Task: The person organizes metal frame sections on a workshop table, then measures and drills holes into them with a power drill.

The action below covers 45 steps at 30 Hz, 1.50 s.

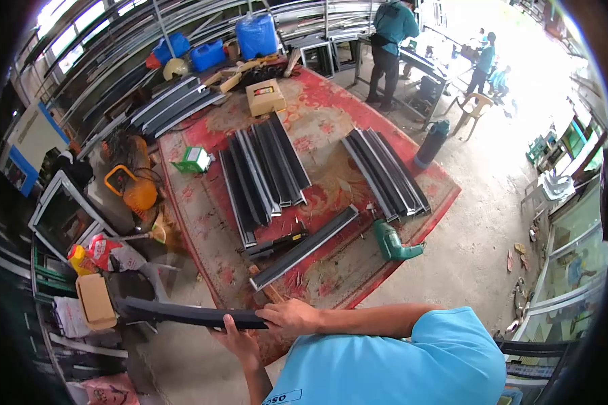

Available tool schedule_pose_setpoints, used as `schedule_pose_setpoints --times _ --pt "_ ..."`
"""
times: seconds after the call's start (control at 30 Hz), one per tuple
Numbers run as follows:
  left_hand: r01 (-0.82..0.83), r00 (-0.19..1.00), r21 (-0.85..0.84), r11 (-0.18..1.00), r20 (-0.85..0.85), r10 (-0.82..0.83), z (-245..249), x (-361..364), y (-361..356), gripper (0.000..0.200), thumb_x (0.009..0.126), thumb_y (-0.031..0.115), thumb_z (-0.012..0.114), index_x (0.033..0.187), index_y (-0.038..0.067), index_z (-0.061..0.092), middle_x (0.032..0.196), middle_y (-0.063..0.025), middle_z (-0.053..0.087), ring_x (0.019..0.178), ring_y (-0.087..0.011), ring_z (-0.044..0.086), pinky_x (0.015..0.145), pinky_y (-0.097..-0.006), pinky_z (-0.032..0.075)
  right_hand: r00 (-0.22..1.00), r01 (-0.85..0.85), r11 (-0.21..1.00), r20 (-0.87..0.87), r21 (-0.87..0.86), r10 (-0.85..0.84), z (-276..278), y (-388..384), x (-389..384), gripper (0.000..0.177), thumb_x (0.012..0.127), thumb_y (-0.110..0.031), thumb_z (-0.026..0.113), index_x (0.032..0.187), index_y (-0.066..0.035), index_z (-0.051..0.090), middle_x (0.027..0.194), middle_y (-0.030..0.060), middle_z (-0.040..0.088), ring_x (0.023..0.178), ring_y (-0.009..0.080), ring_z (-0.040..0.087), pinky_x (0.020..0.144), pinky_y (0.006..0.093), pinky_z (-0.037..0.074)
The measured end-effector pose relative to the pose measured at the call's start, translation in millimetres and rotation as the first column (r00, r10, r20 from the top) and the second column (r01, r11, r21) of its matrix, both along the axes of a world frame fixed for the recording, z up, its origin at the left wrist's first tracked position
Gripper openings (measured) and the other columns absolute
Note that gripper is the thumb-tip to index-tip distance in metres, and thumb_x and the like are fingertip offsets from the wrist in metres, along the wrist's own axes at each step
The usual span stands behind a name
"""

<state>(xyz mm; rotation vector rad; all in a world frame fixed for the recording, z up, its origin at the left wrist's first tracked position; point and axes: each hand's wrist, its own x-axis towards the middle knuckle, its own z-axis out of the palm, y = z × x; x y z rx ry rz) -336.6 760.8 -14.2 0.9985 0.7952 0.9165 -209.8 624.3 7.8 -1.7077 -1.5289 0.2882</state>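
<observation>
A long black profile bar lies across both of my hands at the bottom centre, its far end reaching left to a cardboard box. My left hand grips it from below, thumb up along its face. At the bar's right end, my right hand has its fingers wrapped over it. Just beyond my hands, a single dark profile rests diagonally on the red patterned table. A green drill lies to its right. Two groups of dark profiles lie farther back.
A green-white box and a cardboard box sit on the table. A dark bottle stands at its right edge. An orange machine and a framed panel are at left. A person stands at a bench behind.
</observation>
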Motion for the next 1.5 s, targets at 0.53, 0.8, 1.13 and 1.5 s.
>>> schedule_pose_setpoints --times 0.53,0.8,1.13,1.5 --pt "-0.089 0.972 0.01 0.996 -0.217 0.089 -6.2 2.3 -22.0 0.061 0.091 0.03 0.075 0.129 -0.007 0.046 0.117 -0.022 0.058 0.096 -0.0308 0.06 0.077 -0.0408 0.056 0.992 0.097 0.995 -0.076 -0.033 -0.1 0.9 -18.0 15.1 0.025 0.089 -0.024 0.067 0.101 -0.003 0.058 0.087 0.0153 0.062 0.082 0.0379 0.064 0.067 0.0485 0.052" --pt "-0.131 0.919 0.162 0.978 -0.35 0.181 -2.2 26.2 -27.1 0.055 0.091 0.029 0.078 0.115 -0.017 0.058 0.106 -0.0247 0.066 0.084 -0.0304 0.064 0.074 -0.0384 0.057 0.997 0.081 0.995 0.002 -0.049 -0.081 -7.4 -16.3 24.7 0.02 0.084 -0.024 0.066 0.083 -0.004 0.063 0.078 0.016 0.067 0.077 0.0377 0.067 0.068 0.0496 0.053" --pt "0.166 0.947 0.127 0.978 -0.297 -0.123 -65.2 32.5 15.3 0.062 0.091 0.031 0.076 0.128 -0.012 0.051 0.114 -0.0228 0.062 0.089 -0.0297 0.062 0.079 -0.0401 0.056 0.996 -0.087 0.98 0.015 -0.178 0.091 -54.6 -59.7 61.5 0.019 0.088 -0.024 0.061 0.09 -0.005 0.061 0.085 0.0166 0.066 0.082 0.0375 0.065 0.07 0.0477 0.052" --pt "0.319 0.945 -0.086 0.944 -0.05 -0.324 -73.9 1.5 7.7 0.085 0.087 0.01 0.068 0.159 0.009 0.023 0.146 -0.0158 0.046 0.122 -0.0318 0.057 0.099 -0.0423 0.051 0.828 0.464 0.709 -0.025 -0.531 -0.56 -94.4 -242.2 36.8 0.028 0.092 -0.029 0.059 0.111 -0.01 0.065 0.095 0.0135 0.07 0.088 0.035 0.068 0.074 0.0465 0.055"
